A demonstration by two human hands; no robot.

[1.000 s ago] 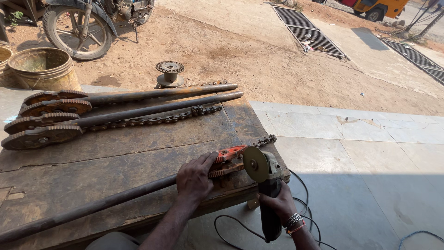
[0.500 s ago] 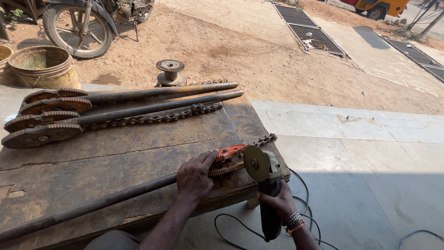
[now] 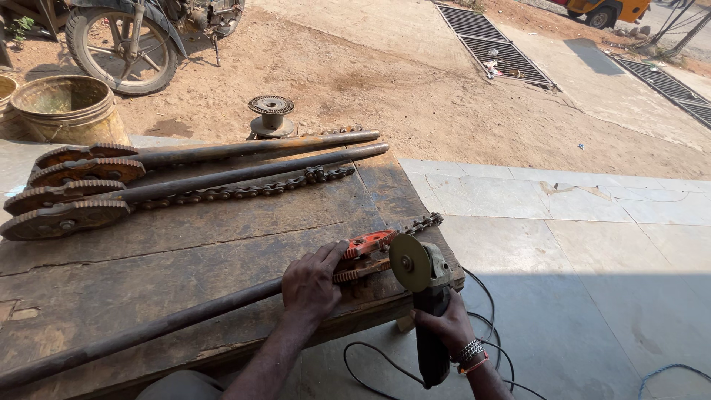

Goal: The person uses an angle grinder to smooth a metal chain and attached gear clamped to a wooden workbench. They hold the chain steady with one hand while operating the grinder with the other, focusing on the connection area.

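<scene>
A long rusty shaft lies across the front of a worn wooden bench, ending in an orange toothed sprocket. My left hand presses down on the shaft right beside the sprocket. My right hand grips the dark body of an angle grinder, whose round disc stands upright just to the right of the sprocket, close to its teeth. A bracelet sits on my right wrist.
Two more shafts with rusty sprockets and a roller chain lie at the bench's far side. The grinder's black cable loops on the tiled floor. Beyond are a metal spool, a drum and a motorcycle wheel.
</scene>
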